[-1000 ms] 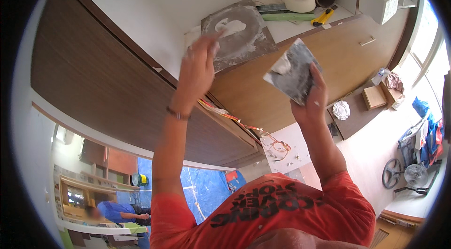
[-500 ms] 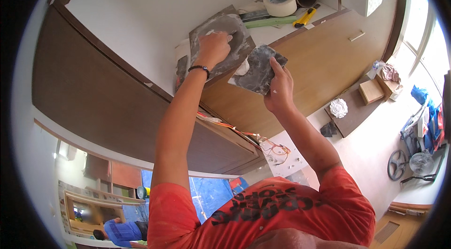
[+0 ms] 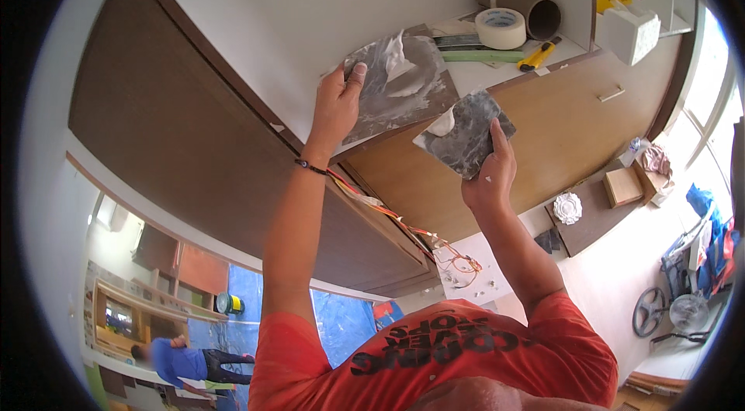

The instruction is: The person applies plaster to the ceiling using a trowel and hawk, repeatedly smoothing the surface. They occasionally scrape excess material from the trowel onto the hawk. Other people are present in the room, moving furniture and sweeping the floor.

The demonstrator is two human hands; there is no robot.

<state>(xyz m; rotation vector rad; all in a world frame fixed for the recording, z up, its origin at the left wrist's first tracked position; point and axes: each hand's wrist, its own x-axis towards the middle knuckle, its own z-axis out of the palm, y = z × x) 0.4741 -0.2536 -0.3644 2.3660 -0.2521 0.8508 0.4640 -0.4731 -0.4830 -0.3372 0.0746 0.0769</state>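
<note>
My left hand (image 3: 335, 110) is closed at the left edge of a thin grey flat piece (image 3: 375, 73), thumb on top. A peaked lump of white paste (image 3: 397, 58) stands on this piece. Around it lies a brown-grey board (image 3: 434, 94) smeared with paste; where the piece ends and the board begins is hard to tell. My right hand (image 3: 492, 172) grips a square dark grey marbled plate (image 3: 469, 135) by its right side, thumb on its face. A blob of white paste (image 3: 442, 122) clings to the plate's left corner, in front of the cabinet shelf.
On the shelf are a tape roll (image 3: 500, 28), a brown tube (image 3: 543, 17), a yellow utility knife (image 3: 539, 55) and a green strip (image 3: 483, 56). Loose wires (image 3: 403, 226) hang below the cabinet edge. Another person (image 3: 180, 360) stands at the lower left.
My left hand has drawn back from the middle of the board to its left edge. A lump of white paste now stands there. The plate in my right hand has turned slightly.
</note>
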